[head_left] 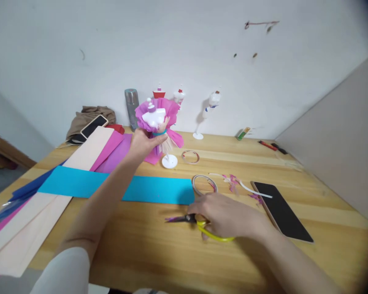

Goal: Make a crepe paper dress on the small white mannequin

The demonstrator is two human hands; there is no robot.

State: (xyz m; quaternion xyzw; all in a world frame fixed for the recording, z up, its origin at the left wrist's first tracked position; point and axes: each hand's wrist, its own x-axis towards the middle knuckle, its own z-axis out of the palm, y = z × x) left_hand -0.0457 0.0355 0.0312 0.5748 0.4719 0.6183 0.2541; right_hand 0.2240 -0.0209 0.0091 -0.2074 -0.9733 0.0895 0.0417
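My left hand (pixel 142 143) is closed around the waist of a miniature dress form (pixel 155 119), which stands upright on a round white base. Pink-purple crepe paper flares behind its white bust, with a blue band and a pale skirt below. At the table's near side, my right hand (pixel 222 212) grips scissors (pixel 184 219) by their yellow handles, blades pointing left. Purple scraps cling to the blade tips. A blue crepe paper strip (pixel 159 190) lies flat between both hands, its right end close to my right fingers. A tape roll (pixel 204 184) rests just beyond my right hand.
Pale, pink and purple paper strips (pixel 88 151) spread across the left side. A phone (pixel 283 212) lies right, near paper scraps (pixel 231 181). Along the wall stand a grey flask (pixel 131 109) and another dress form (pixel 214 100). A second tape ring (pixel 190 157) lies mid-table.
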